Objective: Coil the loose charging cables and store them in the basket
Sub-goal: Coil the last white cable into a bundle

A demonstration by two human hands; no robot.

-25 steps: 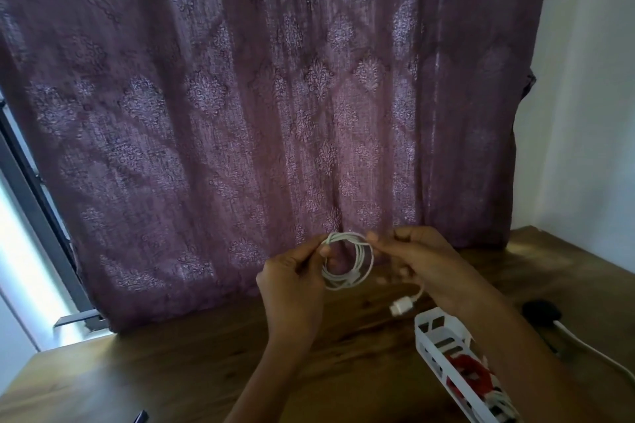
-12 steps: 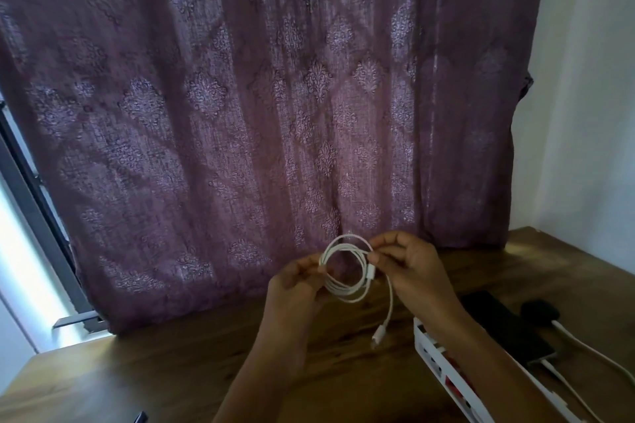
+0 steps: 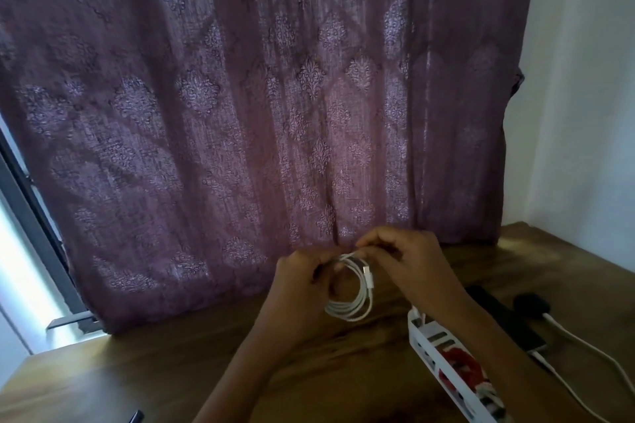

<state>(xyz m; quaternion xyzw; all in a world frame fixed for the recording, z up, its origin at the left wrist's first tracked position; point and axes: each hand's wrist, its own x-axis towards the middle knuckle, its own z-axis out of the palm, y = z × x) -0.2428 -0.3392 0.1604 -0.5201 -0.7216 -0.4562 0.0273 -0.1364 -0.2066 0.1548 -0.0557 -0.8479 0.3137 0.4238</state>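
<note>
Head view: the white charging cable (image 3: 355, 302) is wound in a coil and held up above the wooden surface (image 3: 171, 374), in front of the purple curtain (image 3: 240, 113). The left hand (image 3: 299, 273) has a closed grip, fingers curled round the coil's top. The right hand (image 3: 412, 268) has a pinching grip on the coil's top, next to the plug end. The white basket (image 3: 416, 336) stands on the surface at lower right, below the right forearm, with a red cable (image 3: 462, 366) inside.
</note>
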